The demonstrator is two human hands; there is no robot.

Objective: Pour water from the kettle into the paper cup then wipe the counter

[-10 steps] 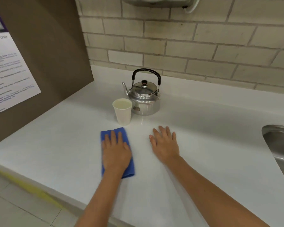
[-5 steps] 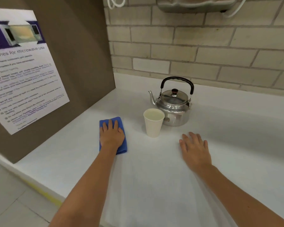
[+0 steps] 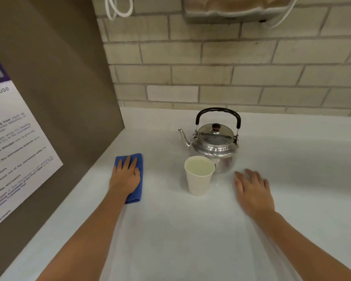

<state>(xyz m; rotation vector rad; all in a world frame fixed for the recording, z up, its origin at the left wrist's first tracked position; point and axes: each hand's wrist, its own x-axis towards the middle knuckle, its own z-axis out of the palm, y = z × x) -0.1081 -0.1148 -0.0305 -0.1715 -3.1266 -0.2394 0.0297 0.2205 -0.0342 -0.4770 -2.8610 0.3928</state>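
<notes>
**Open tabletop in front, corner crowded at the back**

The white tabletop [image 3: 170,240] lies bare between the two forearms. Behind it, a paper cup [image 3: 199,176] stands just in front of a metal kettle [image 3: 215,147], blocking the middle. A brown side panel [image 3: 69,98] walls off the left, with a blue cloth [image 3: 137,159] near it. A brick wall [image 3: 211,74] closes the back. Right of the kettle the surface is open.

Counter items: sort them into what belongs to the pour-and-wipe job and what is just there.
Part of the job: kettle, paper cup holding water, blue cloth under the left hand, counter.

Just there: wall poster, white cable loop, wall-mounted dispenser.
</notes>
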